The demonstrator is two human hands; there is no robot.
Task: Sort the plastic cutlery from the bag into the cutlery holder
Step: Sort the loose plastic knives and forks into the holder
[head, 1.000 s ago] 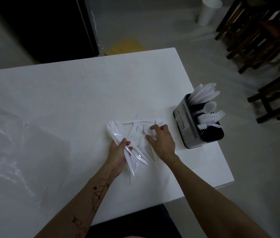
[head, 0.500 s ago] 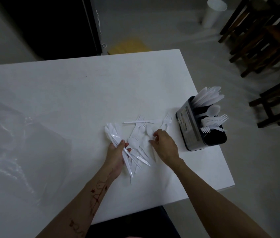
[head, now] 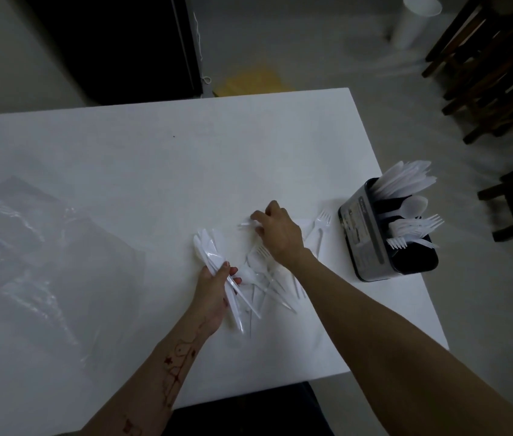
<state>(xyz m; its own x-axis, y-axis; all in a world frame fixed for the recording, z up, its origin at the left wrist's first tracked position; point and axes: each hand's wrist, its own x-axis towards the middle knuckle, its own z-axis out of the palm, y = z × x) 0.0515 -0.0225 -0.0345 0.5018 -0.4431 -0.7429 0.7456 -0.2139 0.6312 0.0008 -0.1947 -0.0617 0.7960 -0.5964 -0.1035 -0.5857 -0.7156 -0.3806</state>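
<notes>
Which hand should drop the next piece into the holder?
Right hand: it pinches a loose piece and is nearer the cutlery holder. The left hand grips a knife bundle, farther away.

The right hand [head: 275,229] is now farther from the person than it was a second ago, at the far edge of the loose pile of cutlery [head: 267,275] on the table [head: 154,171]. Its fingers now curl on a white piece [head: 246,224] lying at that edge; which kind of piece it is cannot be told. With the hand moved off, two forks [head: 320,226] beside the cutlery holder [head: 365,237] are now fully exposed.
</notes>
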